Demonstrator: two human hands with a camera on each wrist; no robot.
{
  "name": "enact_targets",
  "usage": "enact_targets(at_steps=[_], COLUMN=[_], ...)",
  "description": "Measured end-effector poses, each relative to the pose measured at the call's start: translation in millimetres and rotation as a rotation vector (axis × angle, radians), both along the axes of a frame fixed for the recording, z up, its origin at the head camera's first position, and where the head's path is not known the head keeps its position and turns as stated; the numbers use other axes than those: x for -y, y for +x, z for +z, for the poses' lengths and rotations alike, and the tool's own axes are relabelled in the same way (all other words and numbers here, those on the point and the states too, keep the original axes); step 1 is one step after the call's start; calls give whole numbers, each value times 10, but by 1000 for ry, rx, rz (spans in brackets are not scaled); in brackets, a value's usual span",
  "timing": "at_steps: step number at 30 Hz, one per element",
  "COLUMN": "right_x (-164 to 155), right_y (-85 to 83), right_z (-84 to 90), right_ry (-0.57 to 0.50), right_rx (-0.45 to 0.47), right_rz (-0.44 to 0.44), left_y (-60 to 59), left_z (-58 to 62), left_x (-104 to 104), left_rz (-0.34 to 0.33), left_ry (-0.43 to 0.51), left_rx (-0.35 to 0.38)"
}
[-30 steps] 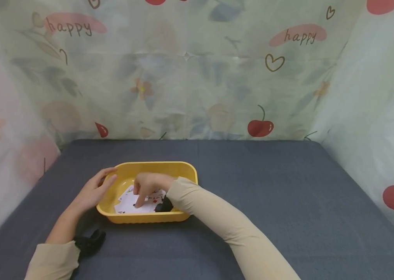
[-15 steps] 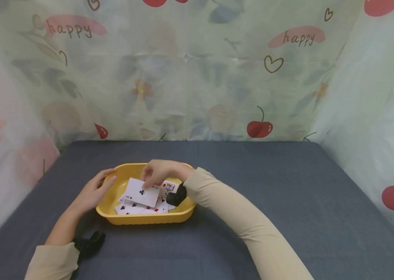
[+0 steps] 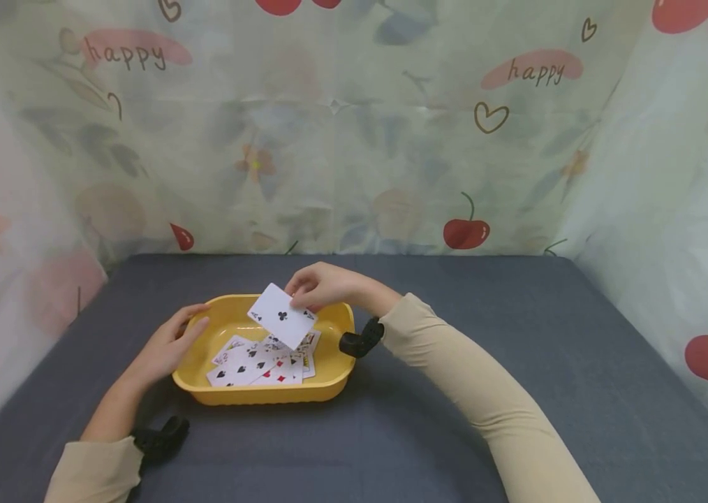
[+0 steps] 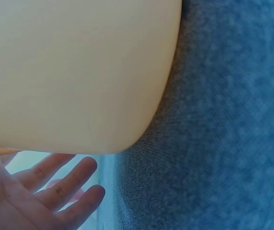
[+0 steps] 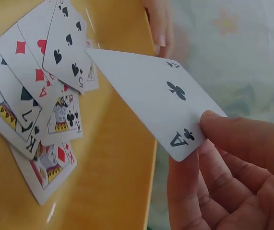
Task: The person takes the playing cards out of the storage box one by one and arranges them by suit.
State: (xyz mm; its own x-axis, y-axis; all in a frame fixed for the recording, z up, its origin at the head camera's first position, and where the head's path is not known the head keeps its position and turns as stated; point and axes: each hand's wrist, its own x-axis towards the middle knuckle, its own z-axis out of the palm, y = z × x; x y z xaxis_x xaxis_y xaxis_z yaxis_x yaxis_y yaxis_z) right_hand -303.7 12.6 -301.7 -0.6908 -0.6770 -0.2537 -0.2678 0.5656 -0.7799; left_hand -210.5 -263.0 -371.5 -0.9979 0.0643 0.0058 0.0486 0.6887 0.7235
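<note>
Our right hand (image 3: 322, 286) pinches a white ace-of-clubs playing card (image 3: 281, 316) by one corner, thumb on the face and fingers beneath, holding it in the air face up just above the far side of the shallow yellow plastic tray (image 3: 335, 370). That corner grip keeps the pip and index readable, as the right wrist view shows w/ the card (image 5: 158, 98) tilted over the tray's rim. Under and nearer to us than that hand, the remaining loose playing cards (image 3: 262, 360) lie fanned face up on the tray floor, overlapping, incl. a five of spades (image 5: 69, 45) and a king (image 5: 65, 117). Our left hand (image 3: 168, 342) rests flat, fingers straight, against the tray's left wall, prob. to steady it on the grey fabric tabletop (image 3: 517, 335); it grasps nothing. Black wrist camera mounts (image 3: 360, 341) sit at both beige sleeves.
</note>
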Motion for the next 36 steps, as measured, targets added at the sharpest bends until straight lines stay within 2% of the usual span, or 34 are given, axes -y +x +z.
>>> enact_targets(at_steps=[8,16,26,36], right_x=[-354,-729,-1128,-1240], right_y=[-36,-162,-376,-524], right_z=[39,-25,-281,-616], right_ry=[-96,-236,-266,-288], right_rx=[45,55,36,85], right_rz=[-78,-229,-451,-661], left_y=[7,10,10,2], left_z=[-6,-11,-12,-3], left_x=[-1,-5,2,1], left_rz=[-3,5,6,4], left_ry=[6,10,6,18], left_rx=[-7,3,6,17])
